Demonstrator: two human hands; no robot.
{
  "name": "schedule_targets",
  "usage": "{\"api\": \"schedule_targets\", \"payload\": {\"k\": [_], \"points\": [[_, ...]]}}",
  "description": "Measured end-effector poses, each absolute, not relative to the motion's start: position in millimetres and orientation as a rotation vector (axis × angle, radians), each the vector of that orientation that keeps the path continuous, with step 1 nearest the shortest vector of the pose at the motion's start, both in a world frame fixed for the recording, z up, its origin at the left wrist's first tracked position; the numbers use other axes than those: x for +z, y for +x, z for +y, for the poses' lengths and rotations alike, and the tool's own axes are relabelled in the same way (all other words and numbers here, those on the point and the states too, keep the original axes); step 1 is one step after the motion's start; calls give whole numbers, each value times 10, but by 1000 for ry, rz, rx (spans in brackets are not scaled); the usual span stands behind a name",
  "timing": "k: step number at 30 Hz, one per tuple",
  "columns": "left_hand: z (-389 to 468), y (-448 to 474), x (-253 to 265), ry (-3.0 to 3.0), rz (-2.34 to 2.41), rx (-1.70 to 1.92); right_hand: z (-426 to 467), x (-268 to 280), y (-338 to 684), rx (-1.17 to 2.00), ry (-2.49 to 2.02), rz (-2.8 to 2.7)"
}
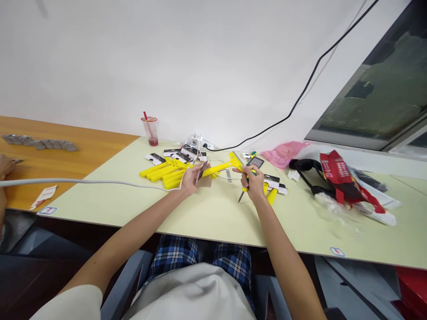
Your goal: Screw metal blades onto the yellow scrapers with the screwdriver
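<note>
My left hand [190,179] is closed on the handle end of a yellow scraper [218,168], with a small dark card [202,170] also at its fingers. The scraper's wide head points right, up to my right hand [254,181]. That hand is wrapped round a screwdriver [244,190] with a yellow and green handle, its shaft pointing down and left; the fingers also reach the scraper head. Several more yellow scraper handles [160,171] lie left of my left hand. Beside my right hand lie other yellow handles [272,195] with black-and-white cards [271,180].
Several header cards [182,156] lie behind the handles, near a power strip [193,140]. A drink cup [151,131] stands back left. A pink bag [283,153], black headphones [305,166] and a red package [336,173] are right. A white cable [100,181] crosses left; another person's hand [6,165] is far left.
</note>
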State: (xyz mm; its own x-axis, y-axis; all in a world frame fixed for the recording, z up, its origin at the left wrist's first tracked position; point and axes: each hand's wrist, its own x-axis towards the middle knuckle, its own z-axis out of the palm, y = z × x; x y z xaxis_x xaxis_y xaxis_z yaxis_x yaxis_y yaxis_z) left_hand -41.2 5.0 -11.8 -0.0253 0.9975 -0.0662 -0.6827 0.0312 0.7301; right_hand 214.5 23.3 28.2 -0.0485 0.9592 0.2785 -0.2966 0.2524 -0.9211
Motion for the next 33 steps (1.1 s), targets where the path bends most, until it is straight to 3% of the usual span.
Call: {"api": "schedule_targets", "payload": {"k": [15,33], "points": [[1,-235,-192,891,765,1226,323,259,2194,1168,-798,-1058],[10,-206,-220,895,826,1452,427,196,2225,1153,-762,-918]]}}
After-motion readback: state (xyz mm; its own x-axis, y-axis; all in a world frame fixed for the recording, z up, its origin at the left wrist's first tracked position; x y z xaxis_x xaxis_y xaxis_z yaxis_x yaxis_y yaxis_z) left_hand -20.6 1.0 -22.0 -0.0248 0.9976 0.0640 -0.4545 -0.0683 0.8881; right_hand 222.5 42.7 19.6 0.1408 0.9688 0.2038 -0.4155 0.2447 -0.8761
